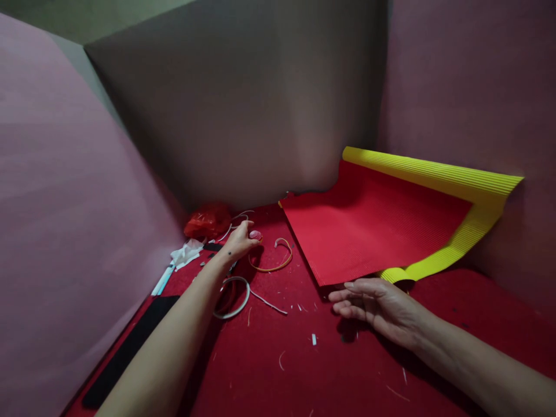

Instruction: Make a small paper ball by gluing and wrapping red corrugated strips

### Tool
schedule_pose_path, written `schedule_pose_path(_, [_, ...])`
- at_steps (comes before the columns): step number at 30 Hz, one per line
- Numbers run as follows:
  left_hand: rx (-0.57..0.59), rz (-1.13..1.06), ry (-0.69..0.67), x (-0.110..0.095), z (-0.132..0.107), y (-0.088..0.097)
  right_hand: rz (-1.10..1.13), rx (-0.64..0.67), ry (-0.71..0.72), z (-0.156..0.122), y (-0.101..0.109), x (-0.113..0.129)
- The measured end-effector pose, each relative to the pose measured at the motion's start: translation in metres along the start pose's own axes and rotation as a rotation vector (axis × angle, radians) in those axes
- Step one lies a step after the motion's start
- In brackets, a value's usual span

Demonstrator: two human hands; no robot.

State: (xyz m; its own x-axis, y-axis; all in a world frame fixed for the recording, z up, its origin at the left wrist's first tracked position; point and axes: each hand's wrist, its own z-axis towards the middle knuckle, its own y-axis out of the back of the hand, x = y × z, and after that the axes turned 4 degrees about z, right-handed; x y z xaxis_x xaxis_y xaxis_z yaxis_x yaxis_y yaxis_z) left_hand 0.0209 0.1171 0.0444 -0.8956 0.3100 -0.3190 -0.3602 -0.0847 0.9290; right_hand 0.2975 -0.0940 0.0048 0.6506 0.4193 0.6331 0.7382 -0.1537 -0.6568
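Observation:
My left hand [240, 240] reaches to the middle of the red surface, thumb and forefinger around a small pink, striped roundish thing [255, 235]. Its exact kind is too small to tell. Just right of that hand curls an orange strip [271, 269], and a pale coiled strip [248, 295] lies nearer, beside the forearm. My right hand [376, 304] is held palm inward, fingers stretched and nothing in them. It is close to the front edge of a red corrugated sheet [369, 231], which rests on a yellow corrugated sheet [456, 243] with a curled-up far edge.
A red plastic bag [208, 220] sits in the far left corner, with a crumpled white tissue [186, 253] in front. A long black strip [130, 353] lies along the left. White scraps [314, 339] dot the red surface [260, 376]. Pink panels [65, 202] stand at both sides.

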Motion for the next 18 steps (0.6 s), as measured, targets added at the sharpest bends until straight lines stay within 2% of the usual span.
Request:
schedule_pose_path(11, [0.018,-0.036,-0.021,0.007,0.009,-0.019,-0.017,0.026,0.023,0.0,0.001,-0.001])
schedule_pose_path(18, [0.031,-0.072,-0.02,0.013,0.009,-0.023,-0.021,0.036,0.028,0.001,0.0,-0.001])
